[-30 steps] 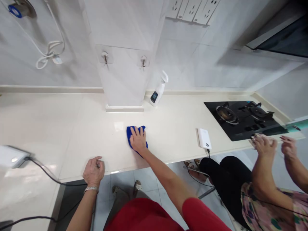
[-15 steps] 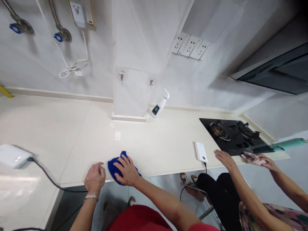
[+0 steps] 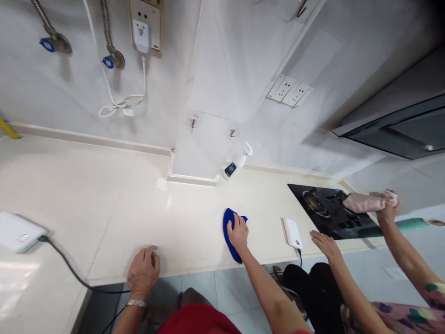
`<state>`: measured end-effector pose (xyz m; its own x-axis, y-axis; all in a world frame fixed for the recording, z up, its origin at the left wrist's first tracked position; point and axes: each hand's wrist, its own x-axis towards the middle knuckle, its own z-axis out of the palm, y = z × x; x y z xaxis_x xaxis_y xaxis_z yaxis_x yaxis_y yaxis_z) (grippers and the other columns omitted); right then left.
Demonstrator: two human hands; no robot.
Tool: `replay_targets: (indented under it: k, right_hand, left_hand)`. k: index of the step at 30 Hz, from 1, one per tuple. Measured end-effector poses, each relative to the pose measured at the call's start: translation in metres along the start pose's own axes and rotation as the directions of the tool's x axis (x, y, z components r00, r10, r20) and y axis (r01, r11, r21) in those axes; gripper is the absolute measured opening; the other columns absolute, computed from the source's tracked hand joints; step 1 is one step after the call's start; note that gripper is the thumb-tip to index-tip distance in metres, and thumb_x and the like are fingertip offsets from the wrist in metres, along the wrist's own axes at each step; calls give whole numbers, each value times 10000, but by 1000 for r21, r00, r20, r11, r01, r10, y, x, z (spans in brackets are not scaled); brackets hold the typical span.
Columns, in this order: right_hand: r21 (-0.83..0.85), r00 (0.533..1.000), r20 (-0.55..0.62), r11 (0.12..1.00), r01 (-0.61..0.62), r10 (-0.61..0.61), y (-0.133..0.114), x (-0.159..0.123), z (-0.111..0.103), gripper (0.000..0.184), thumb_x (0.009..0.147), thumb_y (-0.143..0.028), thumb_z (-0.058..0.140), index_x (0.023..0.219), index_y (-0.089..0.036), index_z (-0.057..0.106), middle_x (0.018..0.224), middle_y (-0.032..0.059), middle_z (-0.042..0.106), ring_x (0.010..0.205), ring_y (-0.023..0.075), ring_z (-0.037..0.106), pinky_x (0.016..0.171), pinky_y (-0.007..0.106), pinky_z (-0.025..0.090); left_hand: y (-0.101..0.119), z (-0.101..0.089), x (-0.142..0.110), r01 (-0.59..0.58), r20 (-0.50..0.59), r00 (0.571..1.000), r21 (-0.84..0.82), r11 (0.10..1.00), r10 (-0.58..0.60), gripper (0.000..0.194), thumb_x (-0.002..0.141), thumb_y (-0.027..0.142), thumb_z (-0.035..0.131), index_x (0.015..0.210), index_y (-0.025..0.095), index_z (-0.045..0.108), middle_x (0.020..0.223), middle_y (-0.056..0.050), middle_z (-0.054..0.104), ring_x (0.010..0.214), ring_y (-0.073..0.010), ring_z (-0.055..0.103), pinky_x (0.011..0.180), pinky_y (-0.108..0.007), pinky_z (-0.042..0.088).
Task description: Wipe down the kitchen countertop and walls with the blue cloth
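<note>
My right hand (image 3: 238, 233) presses down on a blue cloth (image 3: 229, 222) lying on the cream countertop (image 3: 187, 227), its fingers bent over the fabric. Part of the cloth is hidden beneath the palm. Near the counter's front edge my left hand (image 3: 143, 270) rests with its fingers curled in, and nothing shows in it. A white spray bottle (image 3: 236, 162) stands against the wall, beyond the cloth. To the right of my right hand lies a white power bank (image 3: 292, 233) with a black cable.
A co-worker's hand (image 3: 326, 244) lies at the counter edge; their other hand (image 3: 388, 211) holds a pinkish cloth (image 3: 368, 202) over the black gas hob (image 3: 333, 222). At left sits another white power bank (image 3: 21, 232) with a cable. A range hood (image 3: 399, 125) juts out above.
My right hand has slid the blue cloth rightward along the counter. My left hand shifted slightly right in view. The co-worker's hand with the pinkish cloth rose over the hob.
</note>
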<state>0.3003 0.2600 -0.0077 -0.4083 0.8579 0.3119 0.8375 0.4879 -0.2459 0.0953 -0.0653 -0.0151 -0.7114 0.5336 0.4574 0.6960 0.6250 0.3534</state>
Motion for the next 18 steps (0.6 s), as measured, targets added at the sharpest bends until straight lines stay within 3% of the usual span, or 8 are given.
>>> replay_targets:
  k: [4, 10, 14, 18]
  right_hand:
    - [-77, 992, -56, 990, -115, 111, -27, 43, 18, 602, 988, -407, 302, 1444, -60, 486, 1409, 273, 538, 1371, 410, 458, 1076, 614, 401]
    - [17, 993, -89, 997, -77, 78, -82, 89, 48, 635, 966, -375, 306, 1459, 0, 444, 1467, 339, 465, 1394, 449, 413, 1055, 715, 362]
    - [101, 999, -26, 995, 21, -18, -133, 92, 61, 619, 958, -344, 338, 1472, -14, 438, 1484, 316, 470, 1432, 442, 366, 1093, 723, 314]
    - [149, 971, 133, 973, 179, -199, -191, 85, 66, 645, 965, -355, 364, 1504, -1, 388, 1553, 268, 415, 1462, 445, 311, 1156, 672, 266]
  left_hand:
    - [-1, 1, 0, -3, 15, 1000, -10, 1000, 3, 212, 949, 194, 470, 1042, 205, 661, 907, -40, 656, 796, -210, 589, 717, -335, 406]
    - [0, -3, -1, 55, 88, 995, -36, 998, -52, 224, 958, 223, 451, 1043, 229, 658, 921, -43, 670, 839, -208, 633, 739, -339, 446]
    - [1, -6, 2, 56, 89, 995, -61, 997, -50, 206, 948, 234, 457, 1042, 236, 641, 895, -35, 664, 817, -204, 631, 755, -335, 465]
    - [1, -6, 4, 38, 48, 998, -80, 996, -34, 182, 946, 226, 466, 1024, 238, 629, 893, -19, 663, 798, -185, 635, 762, -316, 475]
